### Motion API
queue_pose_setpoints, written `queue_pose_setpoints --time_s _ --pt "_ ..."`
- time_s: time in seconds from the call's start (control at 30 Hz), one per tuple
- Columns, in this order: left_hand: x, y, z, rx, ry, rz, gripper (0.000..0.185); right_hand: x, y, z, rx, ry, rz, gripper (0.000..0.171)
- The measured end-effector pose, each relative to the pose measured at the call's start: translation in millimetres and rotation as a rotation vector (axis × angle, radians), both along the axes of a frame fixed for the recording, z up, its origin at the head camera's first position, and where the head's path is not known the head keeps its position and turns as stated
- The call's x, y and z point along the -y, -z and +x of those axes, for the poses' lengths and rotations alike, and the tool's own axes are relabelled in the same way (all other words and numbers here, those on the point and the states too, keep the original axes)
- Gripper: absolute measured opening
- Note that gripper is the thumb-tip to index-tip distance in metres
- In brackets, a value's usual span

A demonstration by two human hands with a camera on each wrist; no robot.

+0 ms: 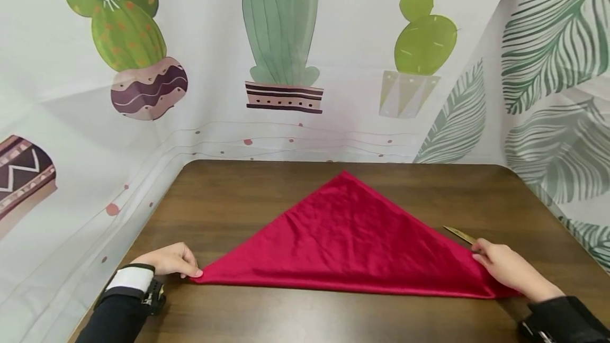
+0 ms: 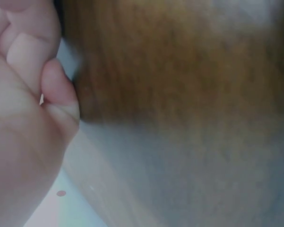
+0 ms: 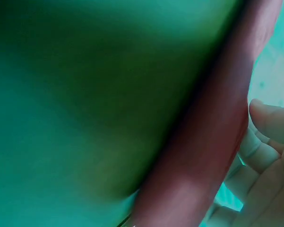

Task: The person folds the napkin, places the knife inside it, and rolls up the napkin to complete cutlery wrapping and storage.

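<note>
A red, satiny cloth (image 1: 333,247) lies as a triangle, its point toward the back and its long straight edge at the front. My left hand (image 1: 173,261) pinches the left corner between thumb and fingers; in the left wrist view the left hand (image 2: 28,113) has curled fingers, and the cloth is out of sight. At the sloping right edge, my right hand (image 1: 510,269) has thumb and fingertips on the cloth. The right wrist view shows the right hand (image 3: 269,165) against the red cloth (image 3: 203,137), some fingertips hidden. A thin, pointed golden object (image 1: 458,234) juts out beside the right fingers.
The cloth and hands are on a brown wooden table (image 1: 229,184) with rounded back corners. Behind and beside it hangs a white backdrop (image 1: 352,41) printed with cacti and leaves. Part of the golden object is hidden, so its kind is unclear.
</note>
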State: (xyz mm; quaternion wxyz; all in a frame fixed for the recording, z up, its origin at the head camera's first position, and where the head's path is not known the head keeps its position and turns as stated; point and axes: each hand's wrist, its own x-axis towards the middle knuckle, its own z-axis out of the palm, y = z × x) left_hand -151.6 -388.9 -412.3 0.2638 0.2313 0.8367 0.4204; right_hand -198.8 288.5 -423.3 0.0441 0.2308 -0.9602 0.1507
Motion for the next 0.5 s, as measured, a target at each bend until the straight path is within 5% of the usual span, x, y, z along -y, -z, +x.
queue_pose_setpoints --time_s 0.27,0.5 --pt "8 -2.3 7.5 -0.029 -0.037 -0.007 0.024 -22 -3.1 27.6 0.071 0.117 0.132 0.020" --pt "5 -3.6 10.6 -0.067 -0.075 -0.043 0.027 -32 -10.7 25.3 0.202 0.184 0.172 0.017"
